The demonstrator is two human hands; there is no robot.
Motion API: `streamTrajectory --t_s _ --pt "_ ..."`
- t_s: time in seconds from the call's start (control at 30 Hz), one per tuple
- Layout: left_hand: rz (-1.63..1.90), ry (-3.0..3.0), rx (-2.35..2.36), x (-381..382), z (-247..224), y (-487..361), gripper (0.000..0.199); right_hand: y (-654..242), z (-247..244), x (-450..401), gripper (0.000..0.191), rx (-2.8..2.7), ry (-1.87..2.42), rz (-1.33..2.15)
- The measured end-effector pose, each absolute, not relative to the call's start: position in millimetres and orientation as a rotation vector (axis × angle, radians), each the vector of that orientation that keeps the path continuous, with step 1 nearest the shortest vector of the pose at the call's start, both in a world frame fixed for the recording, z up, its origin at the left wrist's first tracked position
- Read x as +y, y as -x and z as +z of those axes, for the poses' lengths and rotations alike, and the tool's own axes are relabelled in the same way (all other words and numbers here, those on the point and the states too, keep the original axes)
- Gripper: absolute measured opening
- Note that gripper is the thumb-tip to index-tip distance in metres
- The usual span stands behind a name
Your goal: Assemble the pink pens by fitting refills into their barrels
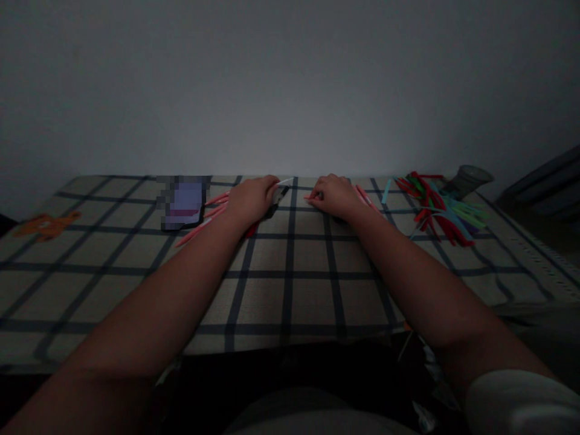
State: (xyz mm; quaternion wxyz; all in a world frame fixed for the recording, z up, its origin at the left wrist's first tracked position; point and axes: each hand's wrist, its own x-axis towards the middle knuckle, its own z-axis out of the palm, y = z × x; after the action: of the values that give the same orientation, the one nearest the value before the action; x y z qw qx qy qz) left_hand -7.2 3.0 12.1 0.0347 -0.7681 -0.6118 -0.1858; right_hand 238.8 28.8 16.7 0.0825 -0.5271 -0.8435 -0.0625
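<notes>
My left hand (254,196) is closed near the back middle of the checked cloth. A thin white strip (285,181) sticks out from its fingertips, and a dark tool-like object (281,196) shows beside them, partly hidden. Across a short gap, my right hand (333,194) pinches a small pink piece (312,198). Several pink strips (197,231) lie by my left wrist, with a bit of red (252,229) under it. More pink strips (368,199) lie right of my right hand.
A phone (185,204) lies at the left, beyond it an orange item (48,225). On the right, red, green and blue strips (435,211) are heaped beside a tipped clear cup (469,180). A wall (290,90) rises behind the checked cloth (267,302).
</notes>
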Motion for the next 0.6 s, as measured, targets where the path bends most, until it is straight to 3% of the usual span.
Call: streamTrajectory --t_s 0.6 --pt "-0.574 2.354 -1.876 2.4 10.8 7.2 0.048 -239.3 12.1 30.1 0.038 -2.512 1.562 -0.224"
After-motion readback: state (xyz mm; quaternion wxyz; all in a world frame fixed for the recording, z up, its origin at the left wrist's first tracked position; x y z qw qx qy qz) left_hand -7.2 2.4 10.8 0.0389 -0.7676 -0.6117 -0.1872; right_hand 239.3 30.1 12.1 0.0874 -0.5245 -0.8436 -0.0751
